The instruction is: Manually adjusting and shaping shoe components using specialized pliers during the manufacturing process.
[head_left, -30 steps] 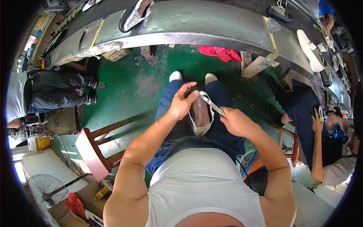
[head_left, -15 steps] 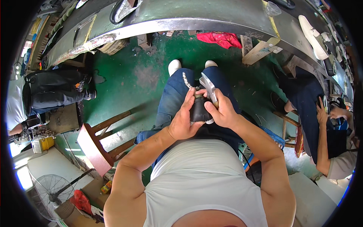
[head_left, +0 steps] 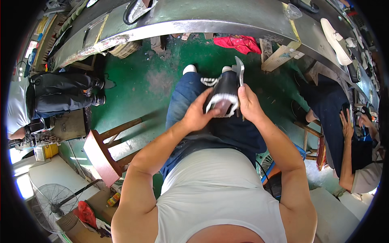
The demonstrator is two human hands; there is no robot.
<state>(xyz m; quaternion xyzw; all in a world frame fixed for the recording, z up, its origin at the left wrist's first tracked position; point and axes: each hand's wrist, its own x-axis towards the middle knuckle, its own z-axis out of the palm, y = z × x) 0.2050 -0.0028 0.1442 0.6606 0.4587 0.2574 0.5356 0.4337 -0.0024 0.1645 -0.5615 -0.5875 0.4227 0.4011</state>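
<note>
My left hand grips a black shoe upper above my lap, fingers along its left side and thumb at its opening. The upper has a ragged white edge around a pinkish-brown inside, and this open end faces me. A white patterned strip sticks out on its far left side. My right hand is closed round a silver metal hand tool, whose curved head points away from me. It is held against or close beside the upper's right side; whether they touch, I cannot tell. My palm hides most of its handle.
A long metal-topped bench runs across the far side, with a cream shoe at its right. A red cloth lies beneath it. A wooden stool and a fan stand left. Co-workers sit right and stand left.
The shoe upper has been turned so its white-edged open end shows toward me. My right hand has shifted right, and the tool's head now points away on the upper's right side.
</note>
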